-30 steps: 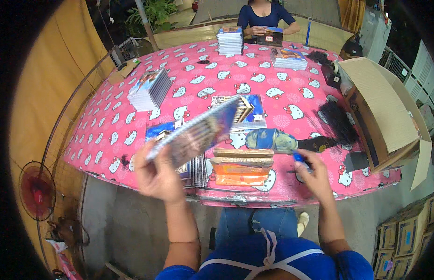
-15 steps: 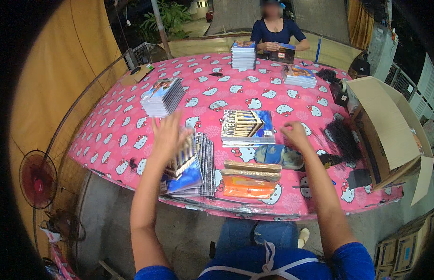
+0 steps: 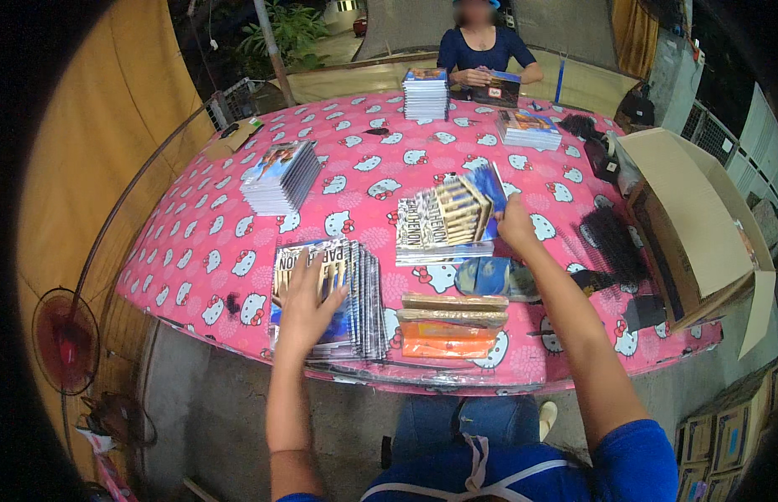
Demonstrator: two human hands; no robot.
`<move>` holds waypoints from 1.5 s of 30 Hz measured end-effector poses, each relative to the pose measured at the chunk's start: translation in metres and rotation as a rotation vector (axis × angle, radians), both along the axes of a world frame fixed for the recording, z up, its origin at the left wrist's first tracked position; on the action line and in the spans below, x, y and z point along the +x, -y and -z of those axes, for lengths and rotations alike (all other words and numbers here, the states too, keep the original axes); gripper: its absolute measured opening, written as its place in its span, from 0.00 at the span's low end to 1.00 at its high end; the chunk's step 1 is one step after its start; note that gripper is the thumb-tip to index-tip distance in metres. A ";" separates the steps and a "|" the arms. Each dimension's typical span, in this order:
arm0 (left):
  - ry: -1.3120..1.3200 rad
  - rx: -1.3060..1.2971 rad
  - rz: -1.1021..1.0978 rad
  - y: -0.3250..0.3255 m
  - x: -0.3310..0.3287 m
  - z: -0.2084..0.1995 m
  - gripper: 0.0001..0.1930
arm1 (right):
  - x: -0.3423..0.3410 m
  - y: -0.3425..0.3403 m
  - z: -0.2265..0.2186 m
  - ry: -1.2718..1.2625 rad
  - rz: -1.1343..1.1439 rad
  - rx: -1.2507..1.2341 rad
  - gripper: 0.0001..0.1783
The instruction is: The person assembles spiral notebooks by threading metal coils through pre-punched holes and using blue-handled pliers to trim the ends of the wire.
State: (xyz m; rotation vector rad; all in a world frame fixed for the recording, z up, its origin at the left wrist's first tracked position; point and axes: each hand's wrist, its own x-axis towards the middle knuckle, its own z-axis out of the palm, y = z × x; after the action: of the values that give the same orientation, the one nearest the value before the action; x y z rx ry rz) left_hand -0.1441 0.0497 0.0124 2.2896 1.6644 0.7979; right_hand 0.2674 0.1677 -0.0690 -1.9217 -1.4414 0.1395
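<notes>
My right hand (image 3: 516, 226) pinches the right edge of a booklet (image 3: 464, 205) with a picture of a columned temple on its cover. This booklet is tilted up at its right side, over a small stack of booklets (image 3: 447, 253) in the middle of the table. On the left, my left hand (image 3: 309, 305) lies with fingers spread on a fanned pile of similar booklets (image 3: 364, 305). Its fingers cover part of the top cover. Between my arms lie several brown and orange plastic-wrapped packs (image 3: 451, 322), close to a blue patterned oval thing (image 3: 482, 276).
Other booklet stacks (image 3: 280, 180) stand farther off on the pink patterned table (image 3: 355, 197). An open cardboard box (image 3: 686, 217) stands on the right, beside black netting (image 3: 613, 247). Across the table a person (image 3: 485, 54) holds a dark booklet. A fan (image 3: 64, 339) is at the left.
My left hand has come down onto the left pile. My right hand has closed on the top booklet of the middle stack and raised its right side.
</notes>
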 end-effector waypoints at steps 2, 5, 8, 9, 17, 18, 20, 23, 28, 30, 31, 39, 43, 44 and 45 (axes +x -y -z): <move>0.393 0.138 0.016 0.008 0.025 0.000 0.36 | -0.010 0.023 -0.011 -0.123 -0.131 0.204 0.19; 0.831 0.185 -0.001 0.027 0.074 -0.002 0.34 | -0.051 0.113 -0.078 -0.435 -0.250 0.244 0.17; 0.835 0.202 0.004 0.028 0.105 0.002 0.23 | -0.051 0.169 -0.070 -0.700 -0.436 0.324 0.19; 0.906 0.074 0.085 0.032 0.109 0.000 0.19 | -0.047 0.180 -0.056 -0.541 -0.447 0.401 0.20; 0.681 0.137 0.135 0.060 0.118 -0.007 0.24 | -0.032 0.229 -0.001 -0.025 -0.379 0.024 0.19; 0.625 0.291 0.101 0.062 0.129 -0.012 0.27 | -0.036 0.224 0.012 -0.064 -0.284 -0.220 0.22; 0.416 0.341 0.147 0.073 0.145 -0.026 0.37 | -0.039 0.222 0.046 -0.192 -0.436 0.041 0.25; -0.007 0.504 0.196 0.081 0.170 -0.022 0.36 | -0.037 0.224 -0.001 -0.061 -0.619 -0.145 0.26; -0.166 0.293 0.383 0.070 0.182 -0.004 0.30 | 0.064 0.143 -0.023 0.005 -0.162 0.066 0.12; -0.075 0.312 0.429 0.067 0.196 -0.004 0.28 | 0.139 0.108 0.015 0.236 -0.014 0.259 0.15; 0.035 0.375 0.378 0.065 0.200 -0.003 0.23 | 0.144 0.100 0.018 0.241 0.001 0.139 0.15; 0.166 0.354 0.290 0.067 0.196 0.004 0.11 | 0.076 0.132 -0.024 0.447 -0.226 0.153 0.16; 0.174 0.381 0.297 0.067 0.198 0.002 0.10 | 0.007 0.214 -0.074 -0.178 -0.574 0.281 0.12; 0.171 0.403 0.310 0.068 0.199 0.002 0.10 | -0.007 0.225 -0.079 -0.281 -0.566 0.317 0.13; 0.176 0.403 0.323 0.067 0.200 0.001 0.10 | -0.008 0.225 -0.077 -0.274 -0.515 0.306 0.12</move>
State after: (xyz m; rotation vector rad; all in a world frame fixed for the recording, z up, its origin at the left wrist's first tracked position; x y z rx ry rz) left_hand 0.0557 -0.0173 0.0111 2.5585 1.0954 1.3021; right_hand 0.2593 -0.0576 0.0085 -1.2082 -1.6286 0.3809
